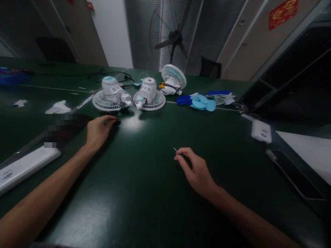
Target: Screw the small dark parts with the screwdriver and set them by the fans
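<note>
My left hand (98, 130) is closed in a pinch at a small black piece (118, 122) low over the green table (144, 193); its exact kind is too small to tell. Thumb and fingertips of my right hand (195, 168) grip a thin metal rod (175, 150), whose bare end points up and to the left. Beyond my left hand, a white fan head (112, 94) and a second fan head (148, 93) lie grille down. Behind them a third fan head (173, 77) leans with its round grille tilted upward.
Light-blue fan blades (203, 102) and dark-blue gloves (184, 99) lie at the back right. A white box (261, 131) and a black phone-like slab (297, 174) are on the right. A long white case (28, 167) sits at left near crumpled white paper (58, 107).
</note>
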Motion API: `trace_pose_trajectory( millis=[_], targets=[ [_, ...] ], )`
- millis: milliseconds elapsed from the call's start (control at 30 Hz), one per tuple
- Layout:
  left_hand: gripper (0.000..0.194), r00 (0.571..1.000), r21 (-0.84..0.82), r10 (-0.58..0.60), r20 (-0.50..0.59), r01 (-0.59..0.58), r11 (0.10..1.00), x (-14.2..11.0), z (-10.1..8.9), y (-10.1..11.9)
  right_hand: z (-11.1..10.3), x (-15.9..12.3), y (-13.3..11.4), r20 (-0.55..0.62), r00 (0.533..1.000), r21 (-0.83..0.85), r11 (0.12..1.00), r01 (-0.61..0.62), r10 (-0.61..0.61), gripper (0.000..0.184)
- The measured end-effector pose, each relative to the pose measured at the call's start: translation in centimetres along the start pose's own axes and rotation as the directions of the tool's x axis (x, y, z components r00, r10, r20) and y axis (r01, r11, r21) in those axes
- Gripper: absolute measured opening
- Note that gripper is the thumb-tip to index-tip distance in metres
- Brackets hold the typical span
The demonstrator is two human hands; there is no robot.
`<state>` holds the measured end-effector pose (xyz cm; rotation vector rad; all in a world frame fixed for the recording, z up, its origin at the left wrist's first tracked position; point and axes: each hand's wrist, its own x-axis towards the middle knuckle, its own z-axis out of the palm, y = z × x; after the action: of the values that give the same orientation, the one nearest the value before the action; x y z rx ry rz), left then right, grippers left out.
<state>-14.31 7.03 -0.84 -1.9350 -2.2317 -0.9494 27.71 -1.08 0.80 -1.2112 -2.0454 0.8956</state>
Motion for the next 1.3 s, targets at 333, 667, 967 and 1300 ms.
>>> trace_pose_trajectory(
  millis=[333,667,967,1300],
  targets=[
    [0.033,1.000,-0.160,-0.009,0.010,0.010,0.987,0.4,-0.1,0.2,-0.1,0.1,-0.1,0.029,0.999,0.003,1.000,-0.019,0.019,0.021],
    [0.033,0.999,-0.128,0.032,0.004,-0.031,0.991,0.4,0.6,-0.4,0.1,-0.1,0.2,0.024,0.999,0.000,1.000,-0.027,0.027,0.020],
    [0.039,0.998,-0.028,0.045,0.047,-0.043,0.999,0.2,0.3,-0.1,0.2,0.1,0.3,0.006,1.000,-0.012,1.000,-0.005,0.005,0.019],
    [0.049,0.966,-0.391,-0.139,0.218,0.217,0.894,1.6,0.2,-1.5,0.1,0.1,0.2,0.010,1.000,0.004,1.000,-0.001,0.001,0.019]
  ],
)
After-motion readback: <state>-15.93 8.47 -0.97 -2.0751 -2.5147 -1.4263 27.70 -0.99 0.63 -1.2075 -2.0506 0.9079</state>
